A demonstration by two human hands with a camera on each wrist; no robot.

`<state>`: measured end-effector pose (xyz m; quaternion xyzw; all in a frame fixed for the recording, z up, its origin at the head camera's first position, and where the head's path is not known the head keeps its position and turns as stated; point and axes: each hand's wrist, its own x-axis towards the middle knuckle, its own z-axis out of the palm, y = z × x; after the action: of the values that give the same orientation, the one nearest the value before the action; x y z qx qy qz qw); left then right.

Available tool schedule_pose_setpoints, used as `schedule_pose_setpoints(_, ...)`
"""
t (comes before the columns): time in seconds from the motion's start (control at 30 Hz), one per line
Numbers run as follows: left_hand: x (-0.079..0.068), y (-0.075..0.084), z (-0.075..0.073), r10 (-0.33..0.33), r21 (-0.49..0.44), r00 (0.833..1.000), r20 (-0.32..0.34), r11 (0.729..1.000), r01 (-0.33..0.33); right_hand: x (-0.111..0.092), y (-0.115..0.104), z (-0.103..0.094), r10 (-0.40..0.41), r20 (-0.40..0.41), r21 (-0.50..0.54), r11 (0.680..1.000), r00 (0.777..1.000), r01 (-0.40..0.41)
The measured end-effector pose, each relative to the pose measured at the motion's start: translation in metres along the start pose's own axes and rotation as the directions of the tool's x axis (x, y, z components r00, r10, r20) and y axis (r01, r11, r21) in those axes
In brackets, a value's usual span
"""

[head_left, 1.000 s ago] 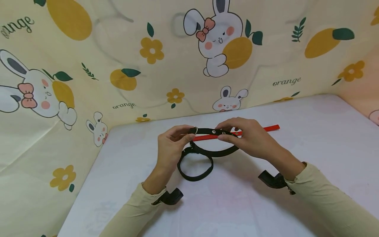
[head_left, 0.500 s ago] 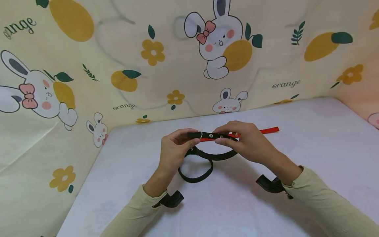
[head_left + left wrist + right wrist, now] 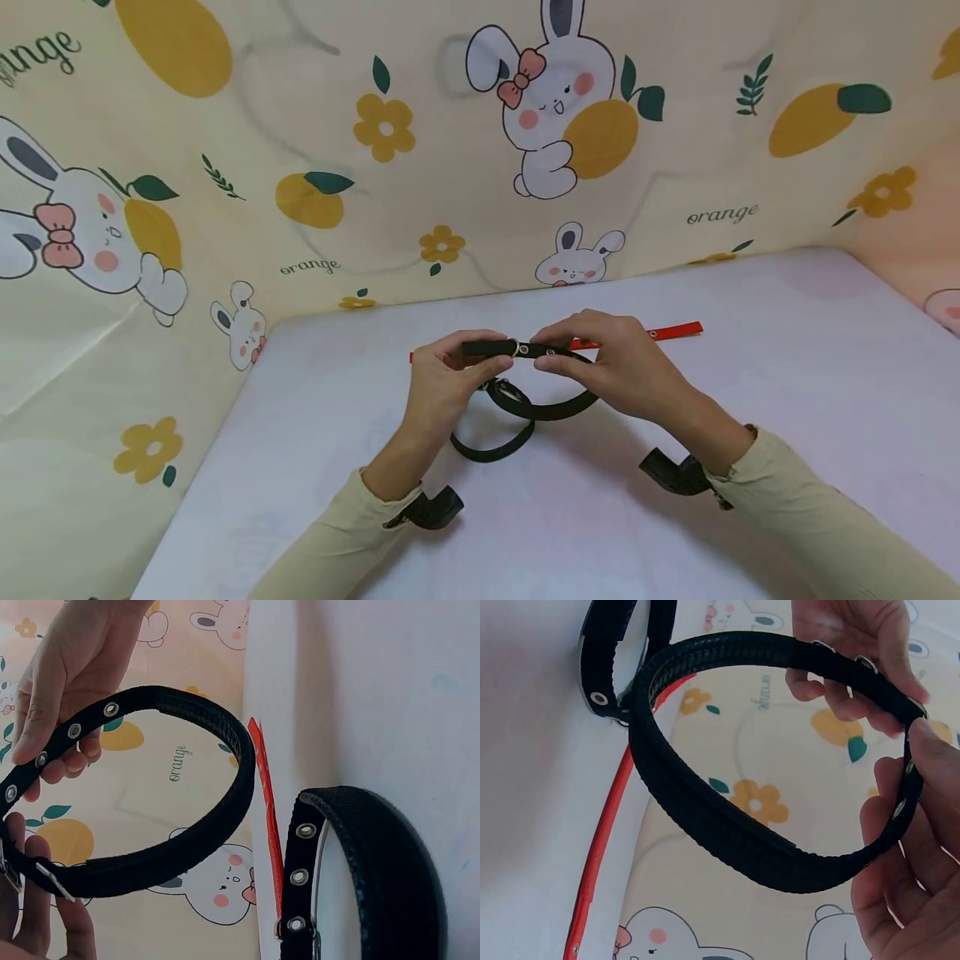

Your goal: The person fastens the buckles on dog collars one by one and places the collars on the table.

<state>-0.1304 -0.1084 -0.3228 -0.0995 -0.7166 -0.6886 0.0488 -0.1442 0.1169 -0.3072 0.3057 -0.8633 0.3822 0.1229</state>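
Both hands hold a black collar [image 3: 551, 411], bent into a loop and raised above the table. My left hand [image 3: 448, 377] pinches it between thumb and fingers on the left, by the buckle [image 3: 9, 864] and a metal ring [image 3: 515, 348]. On the other side my right hand [image 3: 621, 367] pinches the strap's eyelet stretch; metal eyelets [image 3: 74, 730] show along it in the left wrist view. A second black collar [image 3: 491, 455] lies looped on the table, close below the held one. Behind the hands lies a red collar [image 3: 678, 330], stretched out and partly hidden by them.
The white table [image 3: 570, 525] reaches back to a cloth backdrop [image 3: 480, 167] printed with rabbits, oranges and flowers. Black wrist cameras [image 3: 435, 508] hang under both sleeves.
The hands have come slightly closer together and lower. The metal ring has shifted right, nearer the right fingers, and the held loop sits lower. The red collar's left end now shows.
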Motion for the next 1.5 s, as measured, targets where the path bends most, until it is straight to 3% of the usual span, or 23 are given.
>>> schedule_pose_setpoints(0.3, -0.001, -0.001, -0.001, -0.03, 0.017, 1.0, 0.005, 0.999, 0.03, 0.0, -0.003, 0.002, 0.018, -0.012, 0.007, 1.0, 1.0, -0.018)
schedule_pose_setpoints(0.77, -0.001, 0.0, -0.001, -0.09, -0.033, 0.996, 0.014, 0.995, 0.09, 0.001, -0.003, 0.004, -0.003, -0.017, 0.048, 0.999, 1.0, 0.004)
schedule_pose_setpoints(1.03, -0.001, -0.001, -0.001, -0.088, -0.021, 0.996, 0.032, 0.996, 0.088, 0.001, 0.0, 0.005, -0.145, -0.018, 0.095, 0.985, 0.989, 0.146)
schedule_pose_setpoints(1.17, -0.001, 0.0, -0.001, -0.069, -0.035, 0.997, 0.038, 0.997, 0.071, 0.002, 0.001, 0.008, -0.202, -0.02, 0.071, 0.977, 0.979, 0.203)
schedule_pose_setpoints(1.5, 0.0, 0.003, -0.002, -0.074, 0.003, 0.995, 0.067, 0.997, 0.074, 0.0, 0.001, 0.011, -0.234, -0.067, -0.04, 0.972, 0.97, 0.232)
